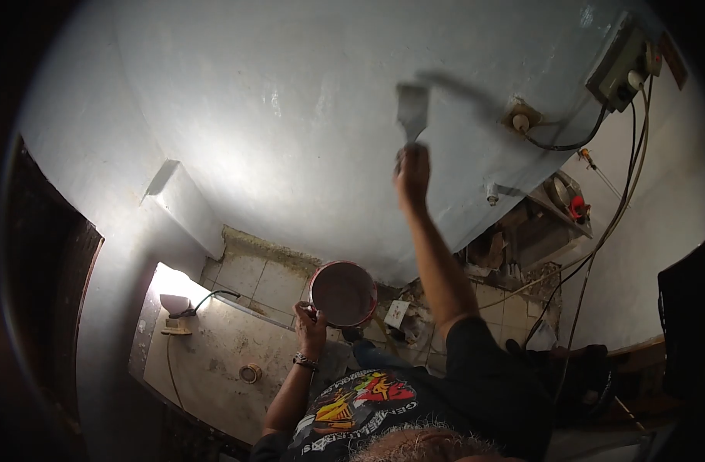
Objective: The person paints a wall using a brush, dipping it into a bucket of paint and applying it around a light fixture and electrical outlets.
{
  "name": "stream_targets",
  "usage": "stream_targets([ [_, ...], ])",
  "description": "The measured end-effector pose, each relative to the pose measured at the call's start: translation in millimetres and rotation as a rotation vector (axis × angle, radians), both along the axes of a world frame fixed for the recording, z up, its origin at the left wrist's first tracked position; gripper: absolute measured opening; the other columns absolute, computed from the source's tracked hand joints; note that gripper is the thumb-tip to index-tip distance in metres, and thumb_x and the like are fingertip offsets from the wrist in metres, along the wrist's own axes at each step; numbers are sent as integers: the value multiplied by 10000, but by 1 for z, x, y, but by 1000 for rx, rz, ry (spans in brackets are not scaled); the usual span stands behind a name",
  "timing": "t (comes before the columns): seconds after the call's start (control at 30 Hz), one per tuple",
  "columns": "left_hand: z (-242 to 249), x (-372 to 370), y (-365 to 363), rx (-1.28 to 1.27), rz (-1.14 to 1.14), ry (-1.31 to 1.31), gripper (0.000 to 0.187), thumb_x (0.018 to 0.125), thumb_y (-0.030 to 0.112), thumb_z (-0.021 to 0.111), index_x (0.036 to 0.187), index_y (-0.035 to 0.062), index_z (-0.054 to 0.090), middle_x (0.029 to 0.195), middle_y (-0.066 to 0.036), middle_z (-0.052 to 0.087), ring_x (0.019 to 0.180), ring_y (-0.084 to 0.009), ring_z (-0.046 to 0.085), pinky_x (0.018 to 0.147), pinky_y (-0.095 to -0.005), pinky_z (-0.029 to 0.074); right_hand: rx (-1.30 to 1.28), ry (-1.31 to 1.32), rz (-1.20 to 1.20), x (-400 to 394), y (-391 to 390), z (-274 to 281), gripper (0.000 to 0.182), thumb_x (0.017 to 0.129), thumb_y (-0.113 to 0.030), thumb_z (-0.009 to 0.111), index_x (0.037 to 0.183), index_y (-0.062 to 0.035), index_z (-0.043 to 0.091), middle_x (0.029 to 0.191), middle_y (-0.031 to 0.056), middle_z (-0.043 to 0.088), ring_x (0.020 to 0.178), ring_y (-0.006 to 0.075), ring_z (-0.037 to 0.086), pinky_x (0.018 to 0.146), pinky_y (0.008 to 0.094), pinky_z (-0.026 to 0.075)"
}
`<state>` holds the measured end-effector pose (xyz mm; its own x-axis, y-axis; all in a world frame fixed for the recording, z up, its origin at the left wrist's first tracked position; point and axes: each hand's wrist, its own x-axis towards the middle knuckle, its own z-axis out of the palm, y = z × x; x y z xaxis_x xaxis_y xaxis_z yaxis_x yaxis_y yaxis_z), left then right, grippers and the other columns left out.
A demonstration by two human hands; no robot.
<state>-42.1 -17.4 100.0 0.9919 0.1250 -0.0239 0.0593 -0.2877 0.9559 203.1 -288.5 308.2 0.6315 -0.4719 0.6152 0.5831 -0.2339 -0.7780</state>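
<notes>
My right hand is raised in front of the pale grey-blue wall, its fingers wrapped round the handle of a wide putty knife. The blade points up and overlaps the wall, and a dark shadow falls to its right. Lower down, my left hand grips the near left edge of a round bucket with a reddish rim. The bucket hangs in front of my body, its opening facing up. Its inside looks dull grey-brown.
On the left, a worn tabletop carries a bright lamp and a small ring-shaped roll. An electrical box, a socket and hanging cables are at the right. A cluttered shelf stands below; tiled floor shows behind the bucket.
</notes>
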Motion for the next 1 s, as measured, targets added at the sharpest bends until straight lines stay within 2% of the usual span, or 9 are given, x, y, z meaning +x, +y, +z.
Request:
stream_targets([
  [0.07, 10, -3, -2, -22, -11, 23, 388, 843, 66, 624, 1138, 34, 374, 761, -61, 528, 634, -135, 532, 558, -305, 459, 283, 91, 132, -31, 7, 98, 83, 938, -188, 487, 916, -111, 464, 749, -18, 477, 522, 47, 400, 455, 224, 346],
  [0.13, 15, -5, -5, -21, 7, 16, 372, 840, 76, 623, 1129, 41, 391, 734, -76, 529, 616, -162, 526, 567, -337, 441, 232, 153, 163, -29, -7, 122, 85, 937, -197, 488, 898, -127, 460, 751, -26, 475, 523, 44, 382, 451, 219, 327],
  [0.27, 2, -5, -7, -51, -7, 4, 386, 840, 88, 633, 1133, 38, 387, 731, -75, 527, 612, -167, 529, 565, -340, 442, 345, 305, 122, -38, 1, 18, 130, 939, -263, 478, 879, -149, 456, 745, -29, 470, 590, 53, 422, 452, 202, 336],
  [0.4, 18, -10, -5, -55, -7, 24, 397, 840, 102, 639, 1138, 34, 387, 733, -76, 527, 618, -171, 533, 573, -346, 444, 464, 495, 204, -74, 25, -52, 133, 968, -199, 420, 926, -74, 436, 688, 25, 465, 443, 93, 389, 394, 257, 332],
  [0.53, 20, -13, -9, -39, 3, 34, 398, 842, 106, 635, 1146, 34, 387, 735, -76, 535, 615, -180, 535, 579, -357, 447, 832, 465, 532, -54, 22, 18, 164, 935, -81, 361, 799, -51, 447, 624, 69, 455, 484, 156, 446, 427, 268, 391],
  [0.63, 21, -14, -11, -21, 2, 18, 392, 842, 108, 630, 1147, 39, 393, 725, -75, 540, 608, -189, 537, 588, -367, 449, 938, 91, 957, -13, -8, 95, 207, 883, 2, 368, 700, -35, 458, 665, 96, 488, 561, 187, 496, 486, 268, 478],
  [0.7, 29, -14, -11, -31, 8, 31, 393, 841, 117, 631, 1150, 41, 400, 730, -77, 544, 623, -195, 542, 598, -372, 448, 875, 52, 685, -41, 18, 199, 240, 881, 19, 321, 662, -50, 389, 641, 96, 450, 527, 218, 460, 464, 292, 452],
  [0.8, 28, -20, -10, 1, 10, 10, 394, 848, 92, 623, 1152, 26, 379, 730, -63, 533, 616, -147, 519, 554, -325, 439, 700, 9, 1034, -43, -4, 263, 193, 908, 20, 312, 750, -16, 416, 669, 84, 423, 525, 187, 401, 513, 277, 417],
  [1.0, 5, -25, -3, -23, 58, -29, 378, 865, 75, 605, 1153, 22, 365, 728, -52, 523, 617, -111, 504, 538, -296, 447, 461, 111, 601, -27, 19, 214, 167, 970, -130, 407, 834, -62, 476, 649, -3, 426, 486, 92, 345, 450, 246, 346],
])
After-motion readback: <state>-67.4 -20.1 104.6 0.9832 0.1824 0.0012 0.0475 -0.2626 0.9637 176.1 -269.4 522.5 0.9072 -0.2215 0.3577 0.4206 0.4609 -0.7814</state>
